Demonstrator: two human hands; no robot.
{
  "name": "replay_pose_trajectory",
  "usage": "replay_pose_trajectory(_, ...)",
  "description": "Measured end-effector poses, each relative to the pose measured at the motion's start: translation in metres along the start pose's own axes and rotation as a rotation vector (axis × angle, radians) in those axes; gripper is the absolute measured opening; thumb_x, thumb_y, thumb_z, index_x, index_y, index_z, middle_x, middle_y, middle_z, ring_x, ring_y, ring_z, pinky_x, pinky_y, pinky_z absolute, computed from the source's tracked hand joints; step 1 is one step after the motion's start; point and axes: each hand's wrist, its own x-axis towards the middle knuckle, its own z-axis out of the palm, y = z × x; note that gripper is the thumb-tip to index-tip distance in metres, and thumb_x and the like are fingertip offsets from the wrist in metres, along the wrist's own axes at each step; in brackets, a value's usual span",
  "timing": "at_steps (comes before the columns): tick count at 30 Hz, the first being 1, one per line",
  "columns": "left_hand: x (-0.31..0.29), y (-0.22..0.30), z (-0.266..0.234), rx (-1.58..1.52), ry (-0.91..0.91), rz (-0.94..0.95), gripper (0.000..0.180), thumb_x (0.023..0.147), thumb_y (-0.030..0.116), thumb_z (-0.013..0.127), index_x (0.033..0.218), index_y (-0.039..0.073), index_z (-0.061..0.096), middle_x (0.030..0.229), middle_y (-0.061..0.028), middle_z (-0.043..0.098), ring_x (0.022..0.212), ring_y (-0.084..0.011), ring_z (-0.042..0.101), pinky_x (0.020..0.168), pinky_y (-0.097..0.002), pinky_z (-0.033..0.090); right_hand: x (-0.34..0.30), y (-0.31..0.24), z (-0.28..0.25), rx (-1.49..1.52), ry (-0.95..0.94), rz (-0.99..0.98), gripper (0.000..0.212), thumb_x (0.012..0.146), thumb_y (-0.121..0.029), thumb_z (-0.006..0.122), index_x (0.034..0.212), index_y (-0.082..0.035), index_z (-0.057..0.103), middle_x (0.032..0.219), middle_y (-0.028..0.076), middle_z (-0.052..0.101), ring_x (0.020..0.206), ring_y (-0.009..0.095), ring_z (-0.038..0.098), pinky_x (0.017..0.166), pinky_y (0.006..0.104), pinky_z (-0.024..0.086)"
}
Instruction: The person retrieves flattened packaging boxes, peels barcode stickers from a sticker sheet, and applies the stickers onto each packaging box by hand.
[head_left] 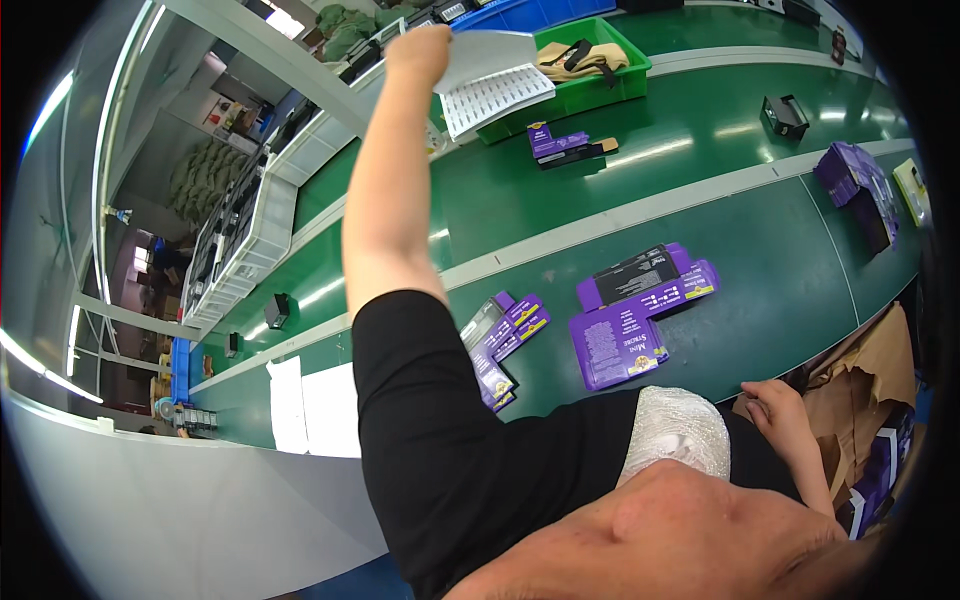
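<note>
My left arm reaches far across the bench. Its hand [420,55] is closed on the edge of a stack of label sheets [500,98], white with rows of small dark print, the top sheet lifted and curling back. The stack overlaps a green plastic bin [625,80] that holds tan fabric pieces with black straps [580,62]. At the near bench edge on the right, my right hand [780,415] hangs with fingers loosely bent and apart, and nothing shows in it. Closest to it on the bench is an unfolded purple carton [622,345] with a black panel.
Flat purple cartons [495,345] overlap beside my left sleeve. Beyond a metal rail lie a small purple box [560,145] and a black device [785,117]. An open purple box [855,190] stands at right, above a torn brown carton [860,400]. White crates [250,235] line the left.
</note>
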Motion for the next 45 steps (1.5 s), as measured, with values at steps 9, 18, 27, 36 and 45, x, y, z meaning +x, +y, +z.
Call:
replay_pose_trajectory(9,-0.176,0.123,-0.194,-0.006,1.063,0.470,0.022,0.085,0.012,0.066,0.105,0.009,0.075,0.099,-0.0030,0.073,0.082,-0.0182,0.068,0.071,-0.0313,0.053,0.061,-0.054,-0.045,1.187,0.123,-0.296,0.093,0.093,-0.067,0.050,0.152,0.002,0.029,0.135,0.017,0.057,0.120,0.023,0.058,0.100,0.0402,0.047)
replay_pose_trajectory(18,-0.313,0.175,-0.178,-0.372,0.849,0.798,0.021,0.082,0.012,0.071,0.100,0.019,0.076,0.108,0.0033,0.070,0.101,-0.0193,0.059,0.086,-0.0353,0.050,0.066,-0.090,-0.100,1.360,0.371,-0.292,0.040,0.099,-0.022,0.060,0.134,-0.003,0.055,0.122,0.009,0.067,0.109,0.020,0.065,0.094,0.0349,0.052)
replay_pose_trajectory(27,-0.372,0.198,-0.175,-2.860,0.294,-0.406,0.063,0.098,0.010,0.057,0.152,0.001,0.026,0.149,-0.0193,0.043,0.136,-0.0329,0.044,0.113,-0.0466,0.035,0.039,-0.113,-0.028,1.583,0.339,-0.291,0.024,0.096,-0.006,0.062,0.120,-0.004,0.065,0.117,0.006,0.069,0.105,0.016,0.065,0.093,0.0343,0.052)
replay_pose_trajectory(36,-0.433,0.087,-0.213,-1.647,0.929,-0.791,0.029,0.097,0.000,0.053,0.125,-0.001,0.049,0.118,-0.0135,0.062,0.104,-0.0224,0.062,0.092,-0.0356,0.051,0.069,-0.159,0.027,1.411,0.021,-0.143,0.043,0.099,-0.014,0.060,0.138,-0.004,0.048,0.116,0.010,0.066,0.095,0.015,0.065,0.084,0.0299,0.054)
replay_pose_trajectory(45,-0.482,0.111,-0.228,-0.342,0.423,0.011,0.022,0.084,-0.001,0.060,0.103,0.005,0.070,0.098,-0.0118,0.073,0.087,-0.0318,0.068,0.075,-0.0389,0.054,0.049,-0.173,0.077,-0.073,0.611,-1.431,0.042,0.076,-0.004,0.072,0.117,-0.011,0.066,0.116,0.008,0.064,0.098,0.028,0.064,0.085,0.0399,0.054)
